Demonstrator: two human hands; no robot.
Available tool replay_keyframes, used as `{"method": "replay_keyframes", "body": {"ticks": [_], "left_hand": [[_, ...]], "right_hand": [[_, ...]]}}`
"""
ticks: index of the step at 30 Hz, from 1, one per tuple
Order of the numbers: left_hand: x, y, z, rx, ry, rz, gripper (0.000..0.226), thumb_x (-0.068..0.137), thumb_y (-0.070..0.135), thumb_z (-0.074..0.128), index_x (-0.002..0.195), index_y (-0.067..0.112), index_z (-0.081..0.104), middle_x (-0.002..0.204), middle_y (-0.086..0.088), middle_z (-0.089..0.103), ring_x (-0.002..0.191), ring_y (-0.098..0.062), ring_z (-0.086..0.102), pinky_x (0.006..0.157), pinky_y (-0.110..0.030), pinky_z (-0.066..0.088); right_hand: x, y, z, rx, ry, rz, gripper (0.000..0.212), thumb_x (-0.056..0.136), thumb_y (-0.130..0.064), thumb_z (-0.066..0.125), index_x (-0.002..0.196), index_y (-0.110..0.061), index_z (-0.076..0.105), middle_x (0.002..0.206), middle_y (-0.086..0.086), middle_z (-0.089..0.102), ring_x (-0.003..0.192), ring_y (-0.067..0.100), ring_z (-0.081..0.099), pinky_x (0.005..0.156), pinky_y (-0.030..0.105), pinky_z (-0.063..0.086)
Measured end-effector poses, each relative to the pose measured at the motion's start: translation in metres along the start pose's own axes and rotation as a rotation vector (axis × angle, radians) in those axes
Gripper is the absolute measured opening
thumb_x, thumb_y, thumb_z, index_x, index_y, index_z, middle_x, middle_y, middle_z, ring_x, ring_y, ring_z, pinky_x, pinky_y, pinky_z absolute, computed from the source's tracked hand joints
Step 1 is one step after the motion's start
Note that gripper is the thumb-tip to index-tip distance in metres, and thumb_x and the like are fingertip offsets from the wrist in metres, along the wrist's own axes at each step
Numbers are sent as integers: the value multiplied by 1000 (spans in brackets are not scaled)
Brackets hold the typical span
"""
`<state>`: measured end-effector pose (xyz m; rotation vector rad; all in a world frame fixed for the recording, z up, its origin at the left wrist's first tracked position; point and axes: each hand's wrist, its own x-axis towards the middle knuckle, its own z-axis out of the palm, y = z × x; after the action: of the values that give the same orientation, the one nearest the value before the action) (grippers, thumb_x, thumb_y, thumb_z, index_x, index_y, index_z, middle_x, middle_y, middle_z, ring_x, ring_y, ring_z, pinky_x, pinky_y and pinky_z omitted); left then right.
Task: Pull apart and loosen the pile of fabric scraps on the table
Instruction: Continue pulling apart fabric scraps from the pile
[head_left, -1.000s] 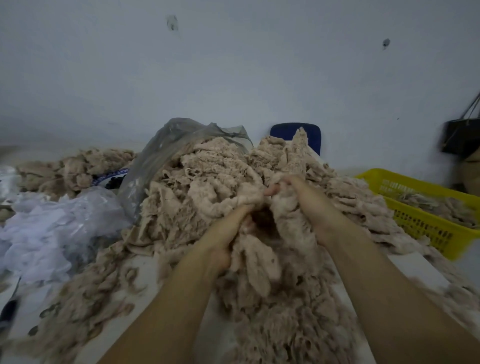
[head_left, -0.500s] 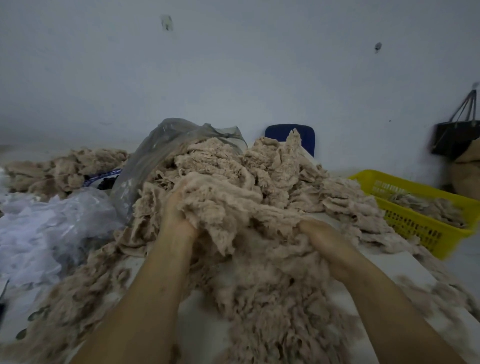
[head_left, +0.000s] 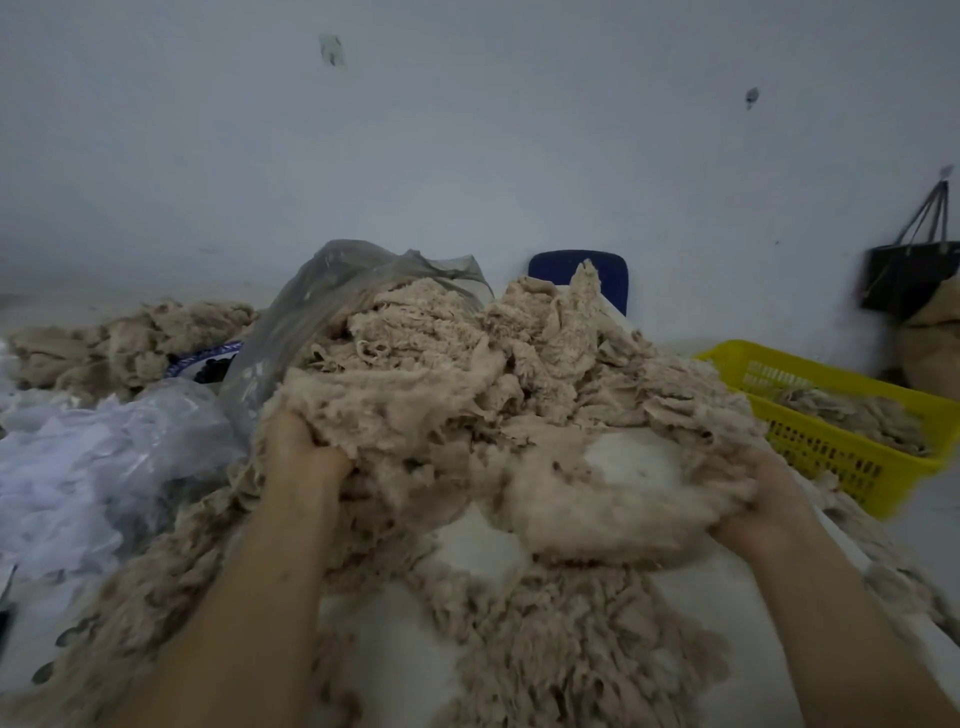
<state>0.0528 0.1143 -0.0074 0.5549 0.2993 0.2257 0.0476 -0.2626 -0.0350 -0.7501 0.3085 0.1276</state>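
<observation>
A white plastic bag (head_left: 104, 467) lies crumpled at nine o'clock of the view, with a smaller heap of beige scraps (head_left: 130, 338) behind it at ten o'clock. A grey see-through bag (head_left: 322, 291) stands slumped against the main heap's eleven o'clock side.

The left hand (head_left: 298, 452) is dug into the pile of fabric scraps (head_left: 467, 374) at its eight o'clock edge, fingers buried and clamped on a clump. The pile sits in the middle of the white counter (head_left: 389, 649), spreading from the centre down toward six o'clock in loose strands. A thin web of scraps is stretched between the two hands, and the counter shows through it. A blue chair back (head_left: 597, 270) rises behind the pile at twelve o'clock.

The right hand (head_left: 758, 509) grips the pile's four o'clock edge, fingers curled into the fabric, well apart from the left. A yellow basket (head_left: 831, 452) holding more scraps sits at three o'clock, and a black bag (head_left: 904, 275) hangs on the wall at two o'clock.
</observation>
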Motion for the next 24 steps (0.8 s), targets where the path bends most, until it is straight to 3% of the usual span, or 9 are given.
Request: {"method": "replay_keyframes", "body": {"ticks": [3, 6, 8, 12, 14, 16, 20, 22, 24], "left_hand": [[-5, 4, 3, 5, -3, 62, 35, 106, 23, 34, 102, 5, 64, 103, -6, 66, 89, -23, 62, 53, -35, 57], [-24, -30, 24, 333, -62, -85, 20, 98, 15, 52, 107, 3, 65, 101, -18, 71, 85, -26, 72, 58, -34, 58], [-41, -48, 34, 559, -116, -228, 12, 89, 11, 64, 89, 1, 69, 81, -18, 74, 68, -26, 73, 55, -32, 56], [-58, -68, 41, 891, -114, -156, 23, 78, 31, 77, 65, 11, 79, 77, -10, 76, 65, -24, 74, 52, -29, 57], [-62, -71, 47, 836, -168, -162, 30, 82, 43, 73, 80, 14, 79, 84, -10, 77, 74, -25, 75, 60, -33, 59], [-63, -70, 55, 568, -280, -281, 39, 94, 44, 60, 100, 10, 76, 102, -17, 74, 90, -31, 73, 78, -40, 59], [-57, -67, 57, 291, -364, -309, 60, 100, 53, 41, 101, 5, 77, 109, -22, 71, 95, -34, 72, 71, -42, 60], [-57, -67, 56, 337, -417, -268, 65, 97, 61, 39, 119, 8, 69, 118, -20, 69, 106, -33, 68, 82, -42, 58], [-62, -69, 54, 484, -447, -238, 67, 93, 65, 43, 126, 11, 65, 120, -17, 68, 110, -30, 67, 86, -41, 57]], "right_hand": [[0, 0, 5, 38, -88, 44, 23, 76, -21, 58, 63, -18, 40, 47, -8, 24, 43, 5, 10, 37, 17, 14], [-2, 19, 54, -229, -208, 44, 28, 98, -32, 47, 76, -15, 51, 54, -4, 40, 39, 7, 30, 34, 18, 29], [-9, 25, 90, -332, -257, -15, 29, 100, -35, 50, 83, -13, 58, 61, -2, 51, 44, 8, 44, 38, 21, 40], [-25, 16, 139, -326, -348, -46, 26, 101, -31, 51, 86, -11, 58, 61, -1, 53, 43, 8, 48, 39, 20, 43], [-29, 17, 156, -383, -337, -63, 27, 100, -30, 52, 81, -12, 60, 56, 0, 58, 43, 11, 56, 42, 21, 47], [-30, 21, 166, -442, -300, -86, 29, 99, -29, 54, 76, -14, 62, 60, 3, 66, 52, 17, 66, 51, 28, 55], [-26, 31, 170, -494, -264, -136, 24, 95, -28, 55, 74, -18, 61, 70, 3, 70, 66, 20, 70, 58, 34, 57], [-22, 42, 166, -694, -230, -252, 21, 95, -32, 50, 86, -19, 64, 81, 2, 73, 80, 20, 70, 70, 37, 59], [-20, 52, 164, -884, -173, -381, 30, 97, -37, 44, 112, -20, 64, 110, 4, 69, 104, 23, 64, 92, 44, 53]]}}
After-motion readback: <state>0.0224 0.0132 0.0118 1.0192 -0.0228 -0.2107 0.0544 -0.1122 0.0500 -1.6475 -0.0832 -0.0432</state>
